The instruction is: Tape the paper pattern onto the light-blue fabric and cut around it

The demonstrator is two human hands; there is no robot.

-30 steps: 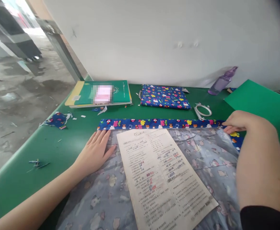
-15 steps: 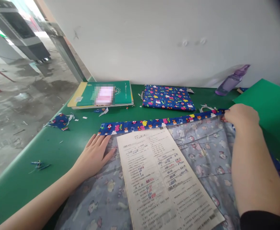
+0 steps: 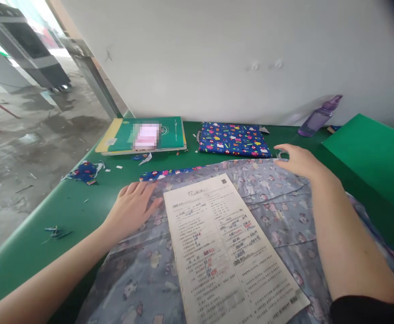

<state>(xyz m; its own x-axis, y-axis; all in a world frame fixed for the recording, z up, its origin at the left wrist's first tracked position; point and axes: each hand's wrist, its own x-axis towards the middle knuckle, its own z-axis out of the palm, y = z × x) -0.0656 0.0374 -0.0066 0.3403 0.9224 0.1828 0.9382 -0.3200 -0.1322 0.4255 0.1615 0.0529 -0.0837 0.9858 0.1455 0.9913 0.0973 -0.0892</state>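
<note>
my left hand (image 3: 129, 207) lies flat on the patterned sheet (image 3: 143, 267); my right hand (image 3: 300, 161), fingers parted, grasps nothing; the unheld edge could curl, shifting the printed pages (image 3: 224, 238).

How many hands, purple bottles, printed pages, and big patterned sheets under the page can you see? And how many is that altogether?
Left hand and right hand: 2
Purple bottle: 1
Printed page: 1
Big patterned sheet: 1
Total: 5
</note>
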